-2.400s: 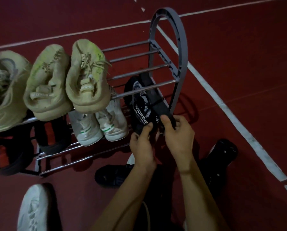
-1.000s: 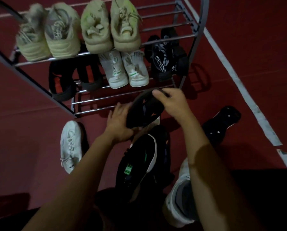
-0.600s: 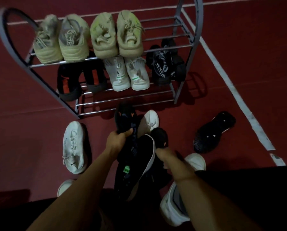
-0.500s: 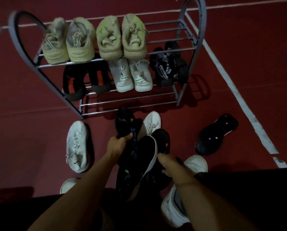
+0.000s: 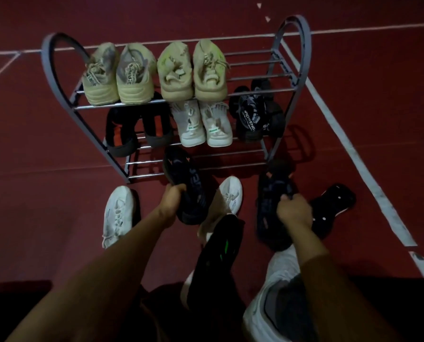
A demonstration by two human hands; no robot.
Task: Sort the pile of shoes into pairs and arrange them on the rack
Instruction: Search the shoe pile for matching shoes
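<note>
1. Left hand (image 5: 172, 199) grips a black shoe (image 5: 186, 183), toe over the rack (image 5: 293, 77) bottom rails.
2. Right hand (image 5: 293, 209) grips a second black shoe (image 5: 271, 201), right of the first, off the floor (image 5: 33, 156).
3. Rack upper shelves hold paired shoes; loose white shoe (image 5: 118, 214) on floor.

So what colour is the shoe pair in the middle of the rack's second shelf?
White with small green marks, clearest in the head view.

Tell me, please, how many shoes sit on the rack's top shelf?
4: two beige shoes at left, two greenish-beige at centre. The shelf's right end is bare.
</note>
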